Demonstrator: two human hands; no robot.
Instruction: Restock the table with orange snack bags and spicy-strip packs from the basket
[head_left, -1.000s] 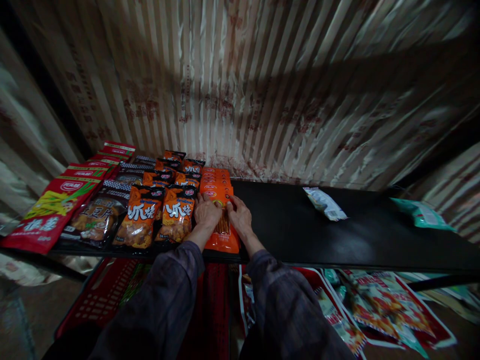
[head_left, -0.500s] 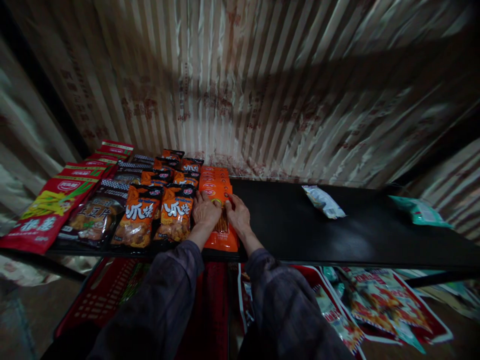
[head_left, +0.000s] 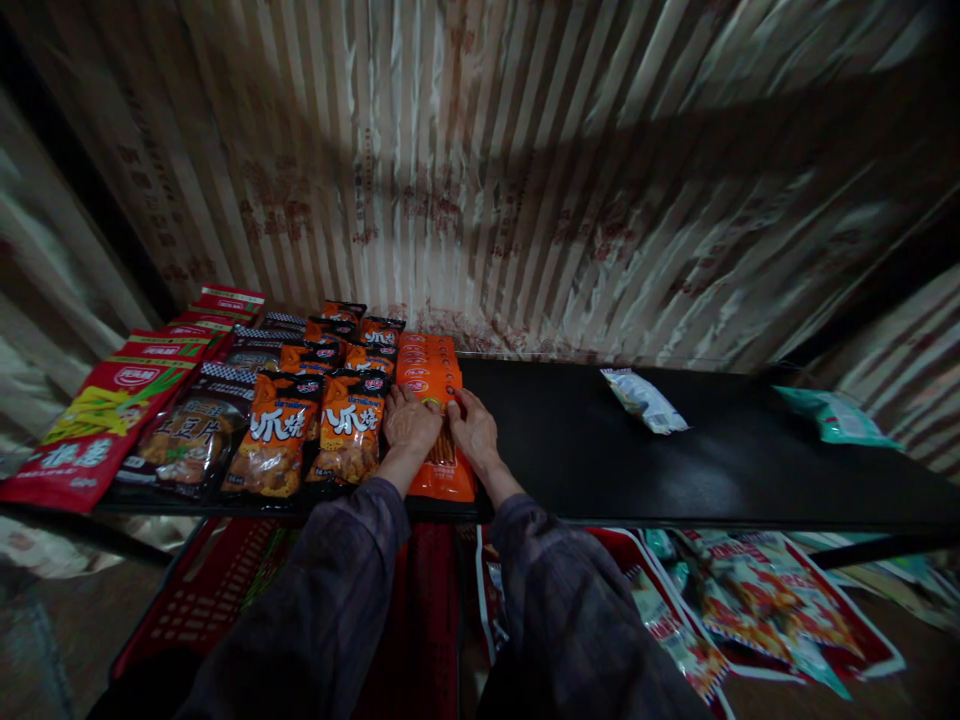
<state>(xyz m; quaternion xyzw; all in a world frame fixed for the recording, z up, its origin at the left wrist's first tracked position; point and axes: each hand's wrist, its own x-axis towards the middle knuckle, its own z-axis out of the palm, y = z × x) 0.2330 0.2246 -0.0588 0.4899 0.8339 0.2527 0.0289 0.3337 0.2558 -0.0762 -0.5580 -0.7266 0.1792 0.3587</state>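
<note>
An orange snack packet (head_left: 442, 483) lies flat on the black shelf, at the front of a row of overlapping orange packets. My left hand (head_left: 411, 422) grips its left edge, the thumb resting on top of the packet. On the opposite edge, my right hand (head_left: 474, 430) has its fingers bent against the packet's side. Part of the packet's front, with brown sticks showing through, lies between the two hands. Close by my left hand is a black-and-orange snack bag (head_left: 349, 425), with a similar bag (head_left: 271, 435) to its left.
Dark potato-chip bags (head_left: 196, 430) and red snack bags (head_left: 105, 420) fill the shelf's left end. A white packet (head_left: 643, 400) and a green packet (head_left: 840, 415) lie on the black shelf (head_left: 600, 480) to the right. Below stand red baskets (head_left: 874, 650), some holding bags.
Both hands stay at the orange packet with almost no movement. The whole view has shifted very slightly.
</note>
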